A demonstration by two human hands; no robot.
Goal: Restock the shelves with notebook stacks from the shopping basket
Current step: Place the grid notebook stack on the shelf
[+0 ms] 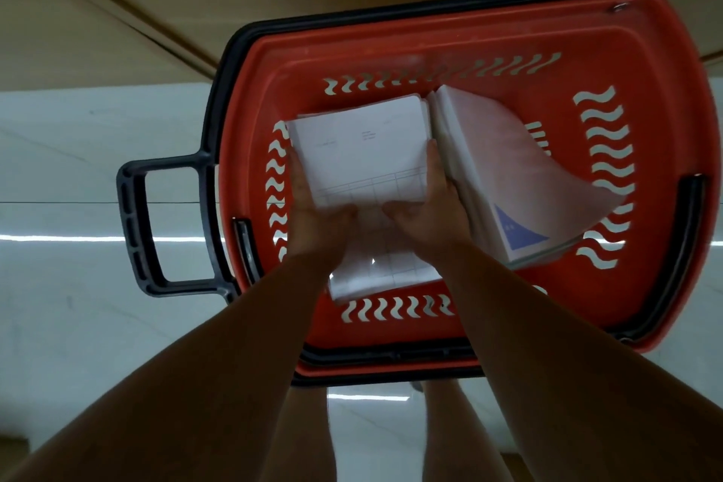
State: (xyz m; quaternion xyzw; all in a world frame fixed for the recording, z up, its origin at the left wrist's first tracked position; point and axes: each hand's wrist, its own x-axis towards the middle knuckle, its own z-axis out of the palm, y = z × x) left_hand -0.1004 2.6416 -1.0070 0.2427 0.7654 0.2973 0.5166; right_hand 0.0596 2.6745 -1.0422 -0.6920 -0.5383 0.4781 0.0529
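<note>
A red shopping basket (645, 286) stands on the floor below me. Inside it, both hands hold a white notebook stack (360, 153) with a faint printed grid. My left hand (317, 219) grips its left near edge, and my right hand (426, 207) grips its right near edge, thumb along the side. Under the hands lies another white stack (383, 278). To the right leans a pink notebook stack (520, 176) with a blue triangle on its cover, tilted against the basket's side.
The basket has a black rim and a black pull handle (137, 231) sticking out to the left. A wooden shelf base (117, 12) runs along the top. The pale glossy floor (78, 305) surrounds the basket; my legs show at the bottom.
</note>
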